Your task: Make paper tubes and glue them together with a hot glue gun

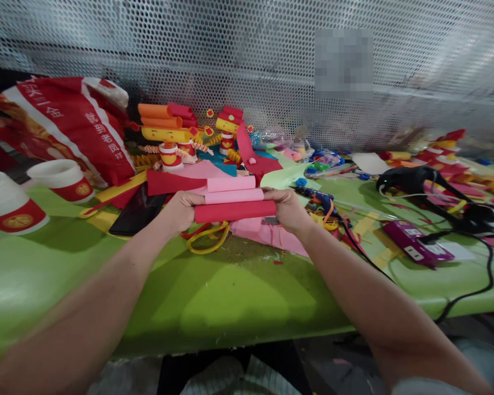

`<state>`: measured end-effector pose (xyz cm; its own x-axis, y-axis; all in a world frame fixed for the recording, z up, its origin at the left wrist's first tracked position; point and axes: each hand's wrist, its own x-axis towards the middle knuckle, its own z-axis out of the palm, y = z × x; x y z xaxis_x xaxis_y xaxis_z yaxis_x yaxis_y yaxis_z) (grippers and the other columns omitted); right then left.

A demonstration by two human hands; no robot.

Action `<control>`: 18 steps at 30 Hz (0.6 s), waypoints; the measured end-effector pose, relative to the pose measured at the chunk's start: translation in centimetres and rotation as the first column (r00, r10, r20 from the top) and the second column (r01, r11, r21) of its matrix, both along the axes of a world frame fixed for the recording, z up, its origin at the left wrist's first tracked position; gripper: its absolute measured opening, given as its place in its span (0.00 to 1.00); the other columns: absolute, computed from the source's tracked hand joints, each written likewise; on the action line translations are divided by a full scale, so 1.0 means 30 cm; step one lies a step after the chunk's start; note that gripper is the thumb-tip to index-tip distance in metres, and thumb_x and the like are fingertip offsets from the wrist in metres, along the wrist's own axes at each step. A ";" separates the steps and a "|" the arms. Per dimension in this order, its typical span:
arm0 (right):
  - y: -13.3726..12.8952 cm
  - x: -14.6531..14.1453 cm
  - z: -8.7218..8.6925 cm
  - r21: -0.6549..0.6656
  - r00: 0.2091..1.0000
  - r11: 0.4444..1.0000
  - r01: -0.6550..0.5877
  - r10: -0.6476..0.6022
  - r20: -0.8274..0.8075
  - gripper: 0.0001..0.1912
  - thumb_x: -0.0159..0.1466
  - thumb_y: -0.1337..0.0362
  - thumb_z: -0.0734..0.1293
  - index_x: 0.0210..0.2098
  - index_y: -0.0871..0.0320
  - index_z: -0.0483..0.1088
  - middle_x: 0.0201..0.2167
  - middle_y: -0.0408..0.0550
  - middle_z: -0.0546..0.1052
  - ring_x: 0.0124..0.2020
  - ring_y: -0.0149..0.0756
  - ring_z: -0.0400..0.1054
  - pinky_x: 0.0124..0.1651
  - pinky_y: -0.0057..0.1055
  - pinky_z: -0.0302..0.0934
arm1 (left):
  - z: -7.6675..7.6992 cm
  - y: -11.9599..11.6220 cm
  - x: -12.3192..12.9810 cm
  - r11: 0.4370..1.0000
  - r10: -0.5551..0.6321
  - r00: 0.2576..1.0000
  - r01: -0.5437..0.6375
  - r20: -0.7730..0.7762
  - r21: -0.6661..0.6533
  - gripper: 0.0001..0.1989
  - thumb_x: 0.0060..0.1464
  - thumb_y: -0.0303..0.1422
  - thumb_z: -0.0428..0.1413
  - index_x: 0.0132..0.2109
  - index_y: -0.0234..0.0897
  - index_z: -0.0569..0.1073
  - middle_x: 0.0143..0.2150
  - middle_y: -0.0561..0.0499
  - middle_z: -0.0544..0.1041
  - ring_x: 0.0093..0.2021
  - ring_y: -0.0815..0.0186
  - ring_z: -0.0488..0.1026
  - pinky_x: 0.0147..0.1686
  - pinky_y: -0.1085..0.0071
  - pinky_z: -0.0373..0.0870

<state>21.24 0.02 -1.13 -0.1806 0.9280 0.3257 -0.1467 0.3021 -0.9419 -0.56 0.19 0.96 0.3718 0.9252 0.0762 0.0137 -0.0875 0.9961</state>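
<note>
Between both hands, above the green table, is a paper piece (234, 197) made of stacked rolls: two pink ones on top and a wider red one at the bottom. My left hand (184, 208) pinches its left end, and my right hand (286, 207) pinches its right end. Just below it lies a yellow loop (208, 240) on the table. Pink paper sheets (267, 235) spread out beneath and to the right. Behind the held piece stand paper figures (168, 145) with yellow heads and rolled orange and red tops.
White-and-red paper cups (14, 208) and a red bag (78, 123) are at left, near a black phone (138, 211). At right are a glue gun (319, 197), a purple power strip (417, 244) with a black cable, and a black headset (436, 192). A perforated metal panel (251, 60) stands behind.
</note>
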 end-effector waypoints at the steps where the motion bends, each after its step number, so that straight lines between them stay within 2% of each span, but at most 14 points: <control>1: 0.000 0.000 0.000 0.000 1.000 1.000 0.002 -0.002 -0.005 0.07 0.39 0.61 0.77 0.20 0.50 0.77 0.29 0.43 0.80 0.37 0.40 0.74 0.40 0.37 0.70 | 0.002 -0.001 0.002 1.000 0.000 1.000 0.000 0.012 -0.010 0.10 0.31 0.14 0.61 0.22 0.31 0.78 0.22 0.47 0.79 0.34 0.57 0.76 0.29 0.70 0.73; 7: 0.001 0.000 -0.006 -0.007 0.999 1.000 -0.022 0.022 -0.037 0.08 0.38 0.61 0.77 0.19 0.50 0.77 0.28 0.43 0.80 0.34 0.40 0.74 0.37 0.37 0.71 | 0.014 -0.011 0.016 0.997 0.032 0.997 -0.027 0.076 -0.066 0.10 0.27 0.16 0.64 0.22 0.32 0.79 0.24 0.43 0.79 0.36 0.52 0.77 0.30 0.66 0.76; 15: 0.002 -0.002 -0.012 -0.125 0.999 0.992 0.033 -0.037 -0.027 0.08 0.37 0.61 0.77 0.18 0.53 0.77 0.18 0.41 0.77 0.27 0.39 0.74 0.35 0.39 0.71 | 0.003 -0.002 0.007 1.000 0.000 1.000 0.000 0.002 0.014 0.06 0.30 0.24 0.66 0.23 0.34 0.80 0.24 0.47 0.80 0.34 0.54 0.76 0.35 0.62 0.74; 18: 0.001 -0.003 -0.008 -0.131 0.999 0.991 0.036 -0.040 -0.029 0.08 0.37 0.62 0.76 0.18 0.53 0.77 0.18 0.41 0.77 0.25 0.38 0.74 0.34 0.38 0.71 | -0.011 0.011 0.001 0.999 -0.009 0.999 0.010 -0.038 0.031 0.10 0.29 0.28 0.66 0.27 0.34 0.81 0.26 0.47 0.80 0.34 0.55 0.76 0.36 0.61 0.74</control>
<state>21.14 0.06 -1.38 -0.1360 0.9690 0.2064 -0.1677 0.1828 -0.9687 -0.52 0.50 0.63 0.3839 0.9189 0.0910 0.0499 -0.1191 0.9916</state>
